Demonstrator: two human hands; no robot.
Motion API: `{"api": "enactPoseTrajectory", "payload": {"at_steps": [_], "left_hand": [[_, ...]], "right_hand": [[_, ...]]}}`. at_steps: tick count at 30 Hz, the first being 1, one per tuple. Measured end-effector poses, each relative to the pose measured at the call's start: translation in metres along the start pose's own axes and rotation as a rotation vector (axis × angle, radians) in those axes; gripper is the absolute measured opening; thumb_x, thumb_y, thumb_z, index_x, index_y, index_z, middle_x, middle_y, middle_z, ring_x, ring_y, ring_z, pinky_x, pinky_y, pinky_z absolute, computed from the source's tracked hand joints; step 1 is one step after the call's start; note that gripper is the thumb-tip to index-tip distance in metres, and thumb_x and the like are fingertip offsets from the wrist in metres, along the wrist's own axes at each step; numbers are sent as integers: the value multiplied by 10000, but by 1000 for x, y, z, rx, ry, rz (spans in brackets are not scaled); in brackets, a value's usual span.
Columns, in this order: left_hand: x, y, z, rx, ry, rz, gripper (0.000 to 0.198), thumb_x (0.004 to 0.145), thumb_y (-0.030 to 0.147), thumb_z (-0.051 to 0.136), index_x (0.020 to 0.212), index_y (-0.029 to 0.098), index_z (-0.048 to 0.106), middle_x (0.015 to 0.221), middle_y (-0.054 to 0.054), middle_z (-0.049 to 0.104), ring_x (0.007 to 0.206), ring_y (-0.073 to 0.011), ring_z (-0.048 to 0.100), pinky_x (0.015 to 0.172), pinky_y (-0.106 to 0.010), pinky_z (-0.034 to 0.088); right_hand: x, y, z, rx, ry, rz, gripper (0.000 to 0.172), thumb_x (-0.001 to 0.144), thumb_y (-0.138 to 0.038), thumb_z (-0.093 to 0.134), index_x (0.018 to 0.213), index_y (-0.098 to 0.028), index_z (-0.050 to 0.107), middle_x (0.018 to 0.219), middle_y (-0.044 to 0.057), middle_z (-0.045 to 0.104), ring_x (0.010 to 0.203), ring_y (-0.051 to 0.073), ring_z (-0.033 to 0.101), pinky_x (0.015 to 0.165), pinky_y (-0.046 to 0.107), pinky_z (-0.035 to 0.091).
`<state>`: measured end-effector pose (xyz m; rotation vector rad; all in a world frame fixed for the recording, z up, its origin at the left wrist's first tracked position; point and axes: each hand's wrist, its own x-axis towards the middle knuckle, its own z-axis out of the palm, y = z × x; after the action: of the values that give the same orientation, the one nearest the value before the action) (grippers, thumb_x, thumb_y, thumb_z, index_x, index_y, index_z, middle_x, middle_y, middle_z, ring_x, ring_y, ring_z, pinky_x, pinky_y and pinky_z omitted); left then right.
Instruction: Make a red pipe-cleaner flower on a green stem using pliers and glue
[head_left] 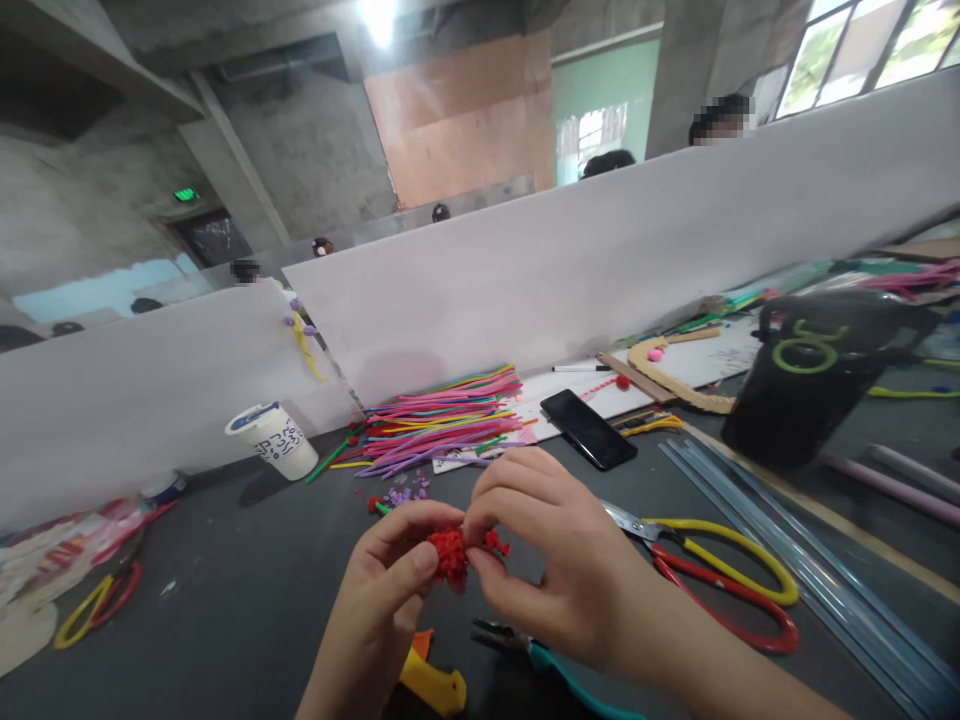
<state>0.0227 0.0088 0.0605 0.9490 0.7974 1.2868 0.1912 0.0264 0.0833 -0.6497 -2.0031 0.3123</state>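
Observation:
A small bunch of fuzzy red pipe cleaner (448,558) is held up above the dark table between my two hands. My left hand (394,575) pinches it from the left side with thumb and fingers. From the right, my right hand (551,560) pinches at its edge, where a loose red tip (495,545) sticks out past the fingers. Below the hands lie pliers with teal handles (517,640) and a yellow tool handle (435,685), partly covered by my left hand. Scissors with yellow and red handles (720,570) rest beside my right wrist.
Behind the hands lie many coloured pipe cleaners (450,415), a paper cup (274,440) and a black phone (589,428). To the right are clear rods (795,560) and a large black container (802,380). Other scissors (97,605) lie at left. A white partition (600,260) runs along the back.

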Motion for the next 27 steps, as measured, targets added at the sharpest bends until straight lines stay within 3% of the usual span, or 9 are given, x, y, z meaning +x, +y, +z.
{"api": "enactPoseTrajectory", "payload": {"at_steps": [6,12,19,23,27], "left_hand": [[0,1,0,40,28,6,179,641,249,789,808,189,767,712,-42,714,622,-142,614,594,-224,488],[-1,3,3,242,121,141,154,648,245,786,798,217,768,776,-37,723,736,-173,630,673,-238,503],[-2,8,-3,587,18,285,194,710,227,732,898,250,775,910,-42,722,884,-206,624,805,-258,475],[-2,8,-4,551,-26,296,207,695,232,747,897,268,777,902,-30,721,879,-203,629,800,-254,475],[-2,8,-5,457,8,250,185,677,255,762,860,274,783,863,-24,733,834,-195,640,757,-241,489]], "right_hand": [[-1,-1,-2,-85,-11,-60,94,756,-92,520,733,-179,545,734,21,572,731,164,471,703,322,385],[0,-2,1,-271,19,-132,110,805,-126,491,739,-164,571,726,33,595,707,170,461,736,367,372],[-1,1,3,-287,14,-142,128,813,-133,482,714,-169,556,713,29,591,693,165,464,757,370,370],[-1,1,4,-253,17,-139,104,768,-118,492,694,-173,539,694,21,579,688,162,470,739,355,378],[0,2,3,-239,33,-138,111,749,-107,469,705,-183,537,685,19,573,680,166,471,721,349,382]]}}
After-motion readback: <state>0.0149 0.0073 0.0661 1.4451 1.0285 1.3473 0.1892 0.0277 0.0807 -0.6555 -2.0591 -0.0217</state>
